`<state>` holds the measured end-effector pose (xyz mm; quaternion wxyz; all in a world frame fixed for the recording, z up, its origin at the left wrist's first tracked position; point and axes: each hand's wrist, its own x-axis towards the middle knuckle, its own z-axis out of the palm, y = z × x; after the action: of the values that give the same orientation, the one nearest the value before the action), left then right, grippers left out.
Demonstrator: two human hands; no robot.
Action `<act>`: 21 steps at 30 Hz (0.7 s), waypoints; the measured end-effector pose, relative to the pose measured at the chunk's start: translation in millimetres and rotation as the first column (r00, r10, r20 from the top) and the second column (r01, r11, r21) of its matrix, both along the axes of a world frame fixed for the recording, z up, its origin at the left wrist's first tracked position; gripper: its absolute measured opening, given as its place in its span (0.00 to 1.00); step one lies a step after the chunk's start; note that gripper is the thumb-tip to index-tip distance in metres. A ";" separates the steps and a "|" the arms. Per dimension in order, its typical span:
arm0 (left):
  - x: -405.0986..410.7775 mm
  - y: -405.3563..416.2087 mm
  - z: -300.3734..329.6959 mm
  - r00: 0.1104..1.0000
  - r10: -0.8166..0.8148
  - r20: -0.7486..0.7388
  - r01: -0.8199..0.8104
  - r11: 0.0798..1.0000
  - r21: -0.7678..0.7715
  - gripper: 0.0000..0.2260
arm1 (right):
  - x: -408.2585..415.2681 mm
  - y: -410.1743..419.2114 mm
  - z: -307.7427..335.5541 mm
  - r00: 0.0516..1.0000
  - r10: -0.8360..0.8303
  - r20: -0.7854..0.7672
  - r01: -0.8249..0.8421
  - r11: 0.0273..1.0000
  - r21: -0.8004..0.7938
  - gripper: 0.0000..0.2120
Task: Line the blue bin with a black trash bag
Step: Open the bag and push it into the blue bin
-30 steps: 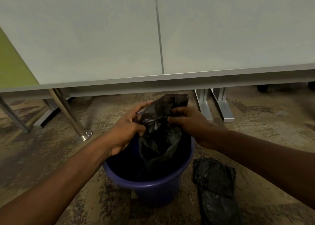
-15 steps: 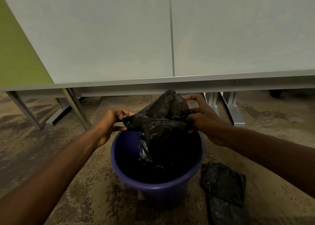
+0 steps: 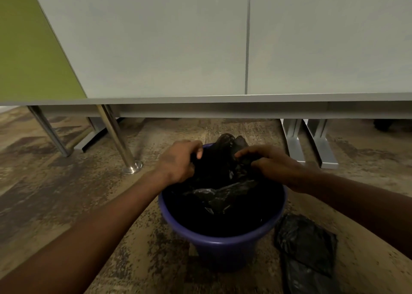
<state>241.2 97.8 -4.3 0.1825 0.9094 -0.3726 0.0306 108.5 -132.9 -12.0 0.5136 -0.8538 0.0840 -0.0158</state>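
Now both hands, left hand (image 3: 178, 161) and right hand (image 3: 273, 164), pinch the black trash bag (image 3: 223, 182), bunched over the far rim of the blue bin (image 3: 223, 247) on the floor (image 3: 66, 193).

Two bare forearms enter from lower frame corners; no sleeves visible up to frame edge. Left hand (image 3: 178, 161) and right hand (image 3: 273, 165): no gloves, rings, watch or wristbands visible.
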 end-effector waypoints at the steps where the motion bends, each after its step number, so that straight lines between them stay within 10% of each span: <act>1: -0.4 -1.7 -0.9 0.999 -0.002 -0.032 0.003 1.000 0.015 0.11 | 1.4 0.6 1.0 1.000 0.007 -0.001 -0.007 1.000 -0.019 0.25; 6: 11.6 -9.2 -5.8 0.987 0.140 -0.081 -0.139 0.990 0.022 0.09 | 11.6 -6.1 5.1 0.995 0.005 0.098 0.017 0.975 -0.221 0.09; 9: 26.3 -10.7 -7.4 0.963 0.256 -0.082 -0.262 0.961 -0.084 0.08 | 20.1 -13.0 4.2 0.969 -0.145 0.202 0.199 0.940 -0.277 0.35; 12: 34.3 -14.7 -12.7 0.948 0.311 -0.076 -0.319 0.937 -0.145 0.10 | 30.7 -20.3 -1.9 0.931 -0.271 0.246 0.349 0.860 -0.372 0.36; 16: 39.2 -20.8 -19.8 0.969 0.246 -0.015 -0.245 0.951 -0.188 0.07 | 40.5 -28.8 -4.1 0.970 -0.133 0.204 0.223 0.820 -0.527 0.06; 21: 55.3 -21.9 -25.6 0.986 0.149 0.073 -0.145 0.988 -0.058 0.19 | 57.6 -38.5 -15.0 0.987 0.032 0.158 0.093 0.685 -0.723 0.19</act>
<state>296.4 75.9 -29.9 0.1891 0.9273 -0.3105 0.0889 166.1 -171.5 -27.0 0.1374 -0.9818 0.0445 -0.1237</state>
